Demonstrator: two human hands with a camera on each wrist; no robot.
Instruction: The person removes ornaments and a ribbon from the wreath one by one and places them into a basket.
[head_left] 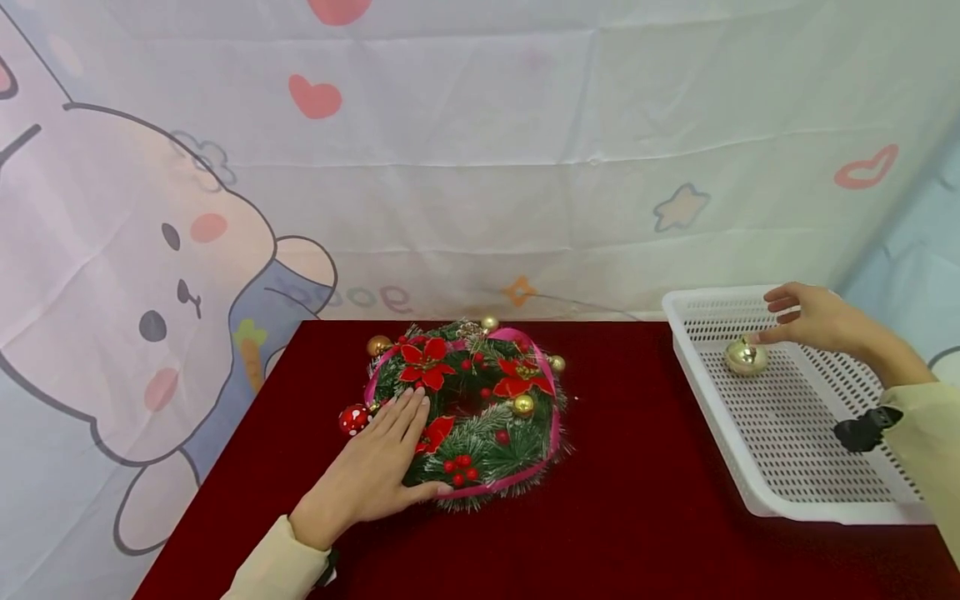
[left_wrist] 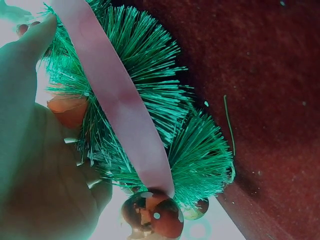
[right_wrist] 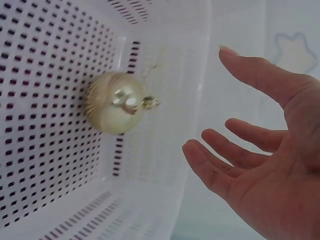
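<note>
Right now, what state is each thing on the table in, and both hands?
Wreath: lying flat on the red cloth, decorations attached.
Gold bauble: loose in the basket, apart from the fingers.
White basket: upright, holding only the bauble.
Left hand: flat, pressing on the wreath.
Right hand: open above the bauble, holding nothing.

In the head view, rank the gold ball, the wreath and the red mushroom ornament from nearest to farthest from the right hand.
From the right hand:
1. Gold ball, in the white basket, just beside the fingertips.
2. Wreath, mid-table, to the left.
3. Red mushroom ornament, at the wreath's far left edge.
</note>
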